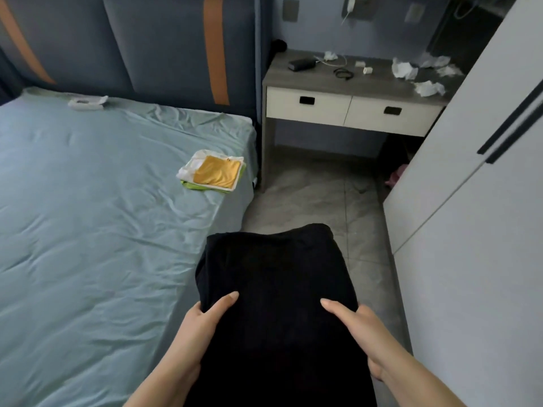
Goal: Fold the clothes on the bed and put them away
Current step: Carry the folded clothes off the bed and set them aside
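A folded black garment (276, 283) is held up in front of me, over the floor beside the bed. My left hand (202, 321) grips its left edge, thumb on top and fingers hidden underneath. My right hand (358, 327) grips its right edge the same way. On the bed (88, 215), near its right edge, lies a small stack of folded clothes (213, 173): a yellow piece on top, white and green pieces below.
A white wardrobe (476, 230) with dark handles stands close on my right. A bedside desk (346, 110) with two drawers holds cables and crumpled tissues. Grey tiled floor (308, 198) runs between bed and wardrobe. A white packet (86, 102) lies by the headboard.
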Demonstrator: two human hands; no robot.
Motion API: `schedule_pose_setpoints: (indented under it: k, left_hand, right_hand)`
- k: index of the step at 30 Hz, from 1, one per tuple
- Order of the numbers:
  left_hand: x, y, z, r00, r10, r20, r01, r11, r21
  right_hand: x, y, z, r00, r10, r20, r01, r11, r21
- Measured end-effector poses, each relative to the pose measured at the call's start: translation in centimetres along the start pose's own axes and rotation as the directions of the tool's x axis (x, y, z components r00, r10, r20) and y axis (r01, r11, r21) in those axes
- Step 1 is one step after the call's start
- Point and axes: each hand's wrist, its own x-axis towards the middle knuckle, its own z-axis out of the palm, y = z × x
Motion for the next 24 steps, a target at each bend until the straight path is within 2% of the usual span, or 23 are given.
schedule_pose_setpoints:
  k: [6,12,17,24]
  left_hand:
    - [10.2,8.4,2.3,0.999,0.017,0.044,-0.015,0.999,-0.028]
    - [18.5,14.6,3.2,0.998,0.03,-0.047,-0.033,0.997,-0.063]
    - [25.4,17.9,3.8,0.984,0.025,-0.175,-0.053,0.986,-0.156]
    - [32.8,22.0,6.0,0.906,-0.043,-0.422,-0.12,0.928,-0.352]
  right_hand:
    - [10.0,-9.8,0.1,0.999,-0.005,-0.05,0.003,0.998,-0.055]
    - [19.3,-17.6,1.3,0.999,-0.035,0.002,0.035,0.995,-0.098]
    - [28.6,-24.9,3.3,0.986,-0.015,0.166,0.043,0.985,-0.168]
    - [42.1,-35.8,7.4,0.893,0.072,0.444,0.081,0.945,-0.317]
